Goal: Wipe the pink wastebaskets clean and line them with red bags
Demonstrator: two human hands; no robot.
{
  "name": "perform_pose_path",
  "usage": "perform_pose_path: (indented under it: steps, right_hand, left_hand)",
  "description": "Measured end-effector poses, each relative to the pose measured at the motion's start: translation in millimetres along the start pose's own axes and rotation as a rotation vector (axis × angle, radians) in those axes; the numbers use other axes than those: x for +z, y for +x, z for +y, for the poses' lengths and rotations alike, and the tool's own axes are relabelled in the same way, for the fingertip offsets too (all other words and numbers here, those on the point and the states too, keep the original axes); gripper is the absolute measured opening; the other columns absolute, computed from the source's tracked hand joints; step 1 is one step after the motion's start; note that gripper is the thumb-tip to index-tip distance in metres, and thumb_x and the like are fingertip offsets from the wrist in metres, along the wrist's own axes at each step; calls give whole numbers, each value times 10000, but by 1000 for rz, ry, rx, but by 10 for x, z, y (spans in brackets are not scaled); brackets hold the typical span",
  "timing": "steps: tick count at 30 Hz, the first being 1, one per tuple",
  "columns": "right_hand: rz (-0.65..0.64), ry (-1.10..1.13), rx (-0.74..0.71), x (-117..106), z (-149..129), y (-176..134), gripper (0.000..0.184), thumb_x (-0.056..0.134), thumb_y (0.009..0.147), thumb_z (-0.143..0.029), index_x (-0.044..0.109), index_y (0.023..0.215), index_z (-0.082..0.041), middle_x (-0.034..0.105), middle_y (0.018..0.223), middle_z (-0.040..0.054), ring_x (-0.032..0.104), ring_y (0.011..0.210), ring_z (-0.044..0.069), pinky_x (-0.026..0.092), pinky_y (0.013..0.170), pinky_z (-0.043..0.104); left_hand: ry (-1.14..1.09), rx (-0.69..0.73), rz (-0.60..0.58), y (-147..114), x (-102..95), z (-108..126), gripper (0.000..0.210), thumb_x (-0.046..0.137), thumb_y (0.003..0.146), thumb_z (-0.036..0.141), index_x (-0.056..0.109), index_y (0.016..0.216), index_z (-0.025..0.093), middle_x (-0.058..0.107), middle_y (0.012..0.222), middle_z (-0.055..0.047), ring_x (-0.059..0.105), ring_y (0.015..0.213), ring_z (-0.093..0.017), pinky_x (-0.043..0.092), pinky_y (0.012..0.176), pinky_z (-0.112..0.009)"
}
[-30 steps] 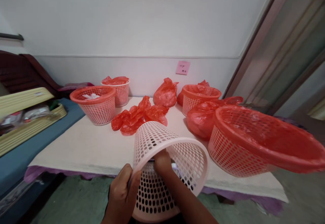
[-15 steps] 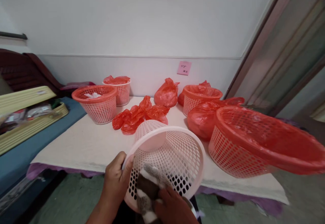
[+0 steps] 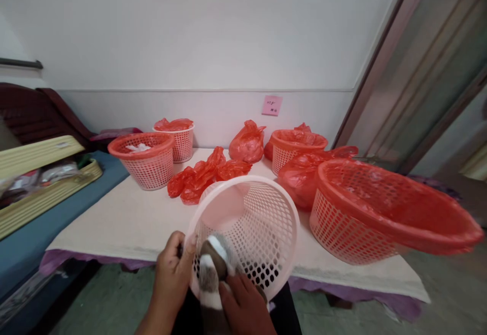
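A white plastic basket [image 3: 276,223] with perforated sides tilts in front of me, its mouth toward me. My left hand [image 3: 173,264] grips its left rim, thumb over the edge and fingers outside. At the lower part of the mouth, my right hand [image 3: 245,302] is closed on a soft striped cloth [image 3: 215,259] in brown, white and grey. The cloth lies partly inside the basket, against its lower left wall, and its near end hangs down over the rim toward my lap. The right fingertips are partly hidden in the cloth.
Red-lined baskets stand left [image 3: 150,168] and right [image 3: 353,223] on the cloth-covered table [image 3: 114,223]. Crumpled red plastic bags [image 3: 201,175] lie behind the white basket. A tied red bag [image 3: 247,142] sits by the wall, below a pink note [image 3: 272,105]. A yellow box [image 3: 49,188] is at far left.
The white basket has shifted slightly left and turned its mouth more squarely toward me. My right hand has moved a little left and up with the cloth, which is now bunched differently.
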State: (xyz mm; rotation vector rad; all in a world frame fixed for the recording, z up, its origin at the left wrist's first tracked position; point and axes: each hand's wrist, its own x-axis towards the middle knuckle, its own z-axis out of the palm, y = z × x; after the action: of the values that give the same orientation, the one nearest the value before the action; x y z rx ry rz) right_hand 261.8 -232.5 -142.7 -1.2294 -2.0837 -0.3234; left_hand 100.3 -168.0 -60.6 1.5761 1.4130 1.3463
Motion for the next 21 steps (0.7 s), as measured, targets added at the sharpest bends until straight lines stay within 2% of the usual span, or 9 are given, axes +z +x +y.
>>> perform_pose_path:
  steps: [3, 5, 8, 11, 15, 16, 18, 21]
  right_hand:
    - [-17, 345, 190, -157, -144, 283, 492, 565, 757, -203, 489, 1243, -201, 611, 1050, 110, 575, 905, 252, 512, 734, 368]
    - [-11, 541, 271, -240, -214, 421, 574, 528, 714, -145, 464, 1280, -219, 577, 1094, 93, 556, 986, 234, 495, 835, 362]
    - [-99, 642, 246, -259, -240, 451, 585, 502, 710, -109, 469, 1283, -219, 550, 1165, 93, 533, 1072, 218, 463, 922, 345]
    - [-270, 461, 208, -144, -150, 291, 400, 580, 773, -174, 567, 1166, -246, 598, 1099, 81, 570, 1003, 233, 502, 824, 338]
    - [-393, -29, 155, 22, 128, 27, 92, 678, 768, -195, 669, 854, -228, 663, 862, 76, 629, 822, 281, 525, 671, 382]
    - [-414, -123, 164, 29, 210, -10, 81, 667, 768, -156, 672, 814, -223, 665, 837, 79, 634, 810, 289, 524, 658, 391]
    - [-453, -229, 240, 3, 350, -29, 172, 612, 758, -65, 674, 795, -221, 663, 836, 89, 637, 816, 299, 516, 639, 389]
    - [-460, -114, 412, -38, 427, 64, 292, 543, 701, 10, 662, 837, -220, 657, 883, 93, 630, 831, 284, 504, 652, 370]
  left_hand:
    - [-98, -105, -78, -231, 89, -126, 337, 473, 884, 527, 491, 752, 217, 485, 637, 58, 480, 617, -123, 413, 573, -215]
    - [-142, -134, -67, -324, 118, -175, 347, 444, 892, 539, 523, 806, 212, 531, 677, 44, 515, 656, -138, 447, 605, -227]
    - [-111, -100, -21, -329, 78, -179, 353, 440, 900, 522, 527, 764, 208, 512, 650, 45, 491, 625, -132, 427, 567, -219]
    - [-63, -14, 8, -241, 0, -137, 346, 464, 905, 472, 479, 677, 213, 436, 596, 61, 431, 562, -112, 384, 525, -210]
    - [-32, 89, 31, -149, -26, -117, 336, 483, 904, 419, 426, 642, 217, 381, 583, 69, 403, 545, -104, 364, 523, -211]
    - [-15, 112, 23, -143, -15, -118, 335, 480, 906, 412, 421, 640, 217, 376, 582, 70, 402, 543, -103, 360, 523, -211]
    - [27, 145, 0, -153, 27, -117, 333, 470, 913, 393, 406, 636, 219, 368, 580, 71, 402, 537, -100, 356, 521, -210]
    - [102, 220, -53, -214, 117, -87, 309, 462, 922, 342, 394, 645, 222, 369, 571, 76, 404, 518, -93, 352, 509, -202]
